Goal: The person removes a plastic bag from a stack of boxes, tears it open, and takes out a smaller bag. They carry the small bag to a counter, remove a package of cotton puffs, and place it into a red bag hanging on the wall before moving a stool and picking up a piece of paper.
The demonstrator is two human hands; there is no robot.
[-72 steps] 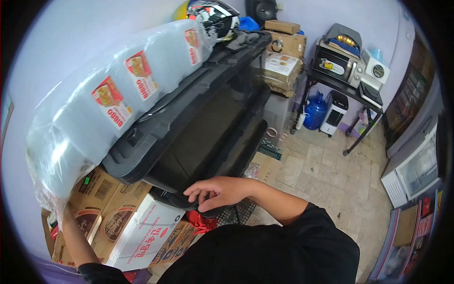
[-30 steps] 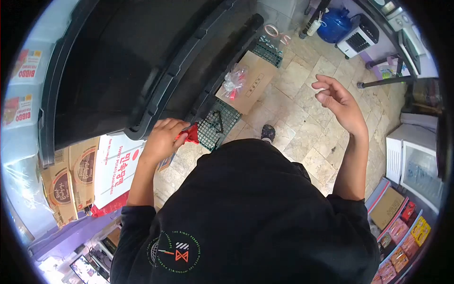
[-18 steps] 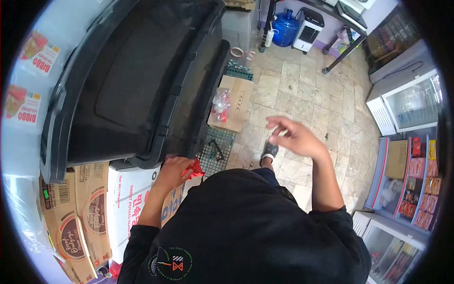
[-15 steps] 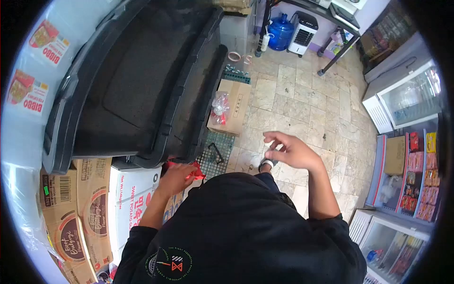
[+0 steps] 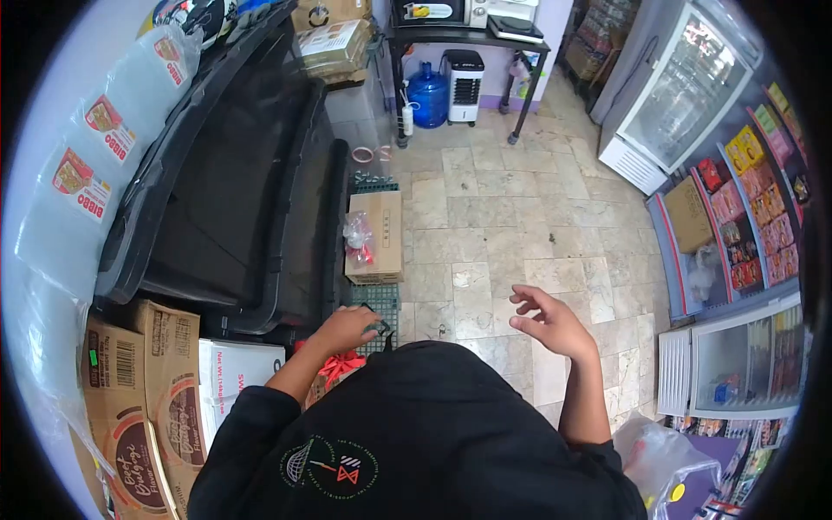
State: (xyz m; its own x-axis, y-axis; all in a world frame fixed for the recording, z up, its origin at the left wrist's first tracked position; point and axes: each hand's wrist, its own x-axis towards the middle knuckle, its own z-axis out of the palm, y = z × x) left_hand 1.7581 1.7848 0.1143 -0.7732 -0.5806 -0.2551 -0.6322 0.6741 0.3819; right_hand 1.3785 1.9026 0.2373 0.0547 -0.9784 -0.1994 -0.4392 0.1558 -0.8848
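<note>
My left hand (image 5: 348, 329) reaches out low over the floor with its fingers extended and apart. A thin black hooked piece (image 5: 386, 333) overlaps its fingertips in this view. Just below the wrist lies a bright red crumpled thing (image 5: 341, 366), partly hidden by my arm. My right hand (image 5: 555, 326) hovers over the tiled floor (image 5: 485, 260), empty, its fingers loosely curved and the thumb apart. A cardboard box (image 5: 378, 227) stands ahead of my left hand, and a clear plastic packet with red in it (image 5: 358, 238) rests on that box.
Large black plastic bins (image 5: 225, 182) rise along the left, above stacked cartons (image 5: 121, 364). Ahead is a black table (image 5: 468, 36) with a blue water jug (image 5: 428, 95) and an air cooler (image 5: 463, 87) under it. Glass-door fridges (image 5: 685, 82) and stocked shelves (image 5: 737, 191) line the right.
My view has swung to the right and lifted, so the bins and table sit further left. My left hand has left the red thing's side, and my right hand stays raised with fingers looser.
</note>
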